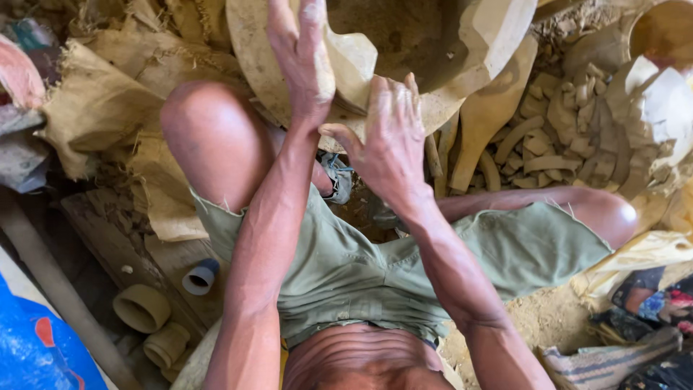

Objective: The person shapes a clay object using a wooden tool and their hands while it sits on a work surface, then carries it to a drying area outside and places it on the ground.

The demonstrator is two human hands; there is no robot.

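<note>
Two hands are at work on one clay piece, and we start at the fingers. Our left hand (pixel 303 61) lies flat, fingers straight and close together, palm pressed along the outer wall of the large clay vessel (pixel 404 43); it grips nothing, it only bears against the wall. Our right hand (pixel 390 141) has its fingers spread a little and curved over the lower rim of the same vessel, thumb out to the side, pressing rather than clasping. The vessel sits tilted just beyond our knees, at the top of the view, its mouth turned toward us.

We judge the shaping well along: the body is full and rounded, the wall even, yet the surface looks damp and dull, so smoothing of the rim seems left to do. We cannot tell how the far side stands.

Outward from the hands, a flat wooden paddle (pixel 491 123) leans beside the vessel, and a heap of curved clay scraps (pixel 556 130) lies to its right. Coarse burlap sacking (pixel 108 94) covers the ground at left. Near our left elbow stand two short clay rings (pixel 142 308) and a small grey tube (pixel 200 277) on a wooden board (pixel 115 238).

Of packages, we see only a blue plastic sheet (pixel 36 347) with a red-orange patch in the lower left corner, and patterned cloth (pixel 650 303) at lower right. No label or sign shows.
</note>
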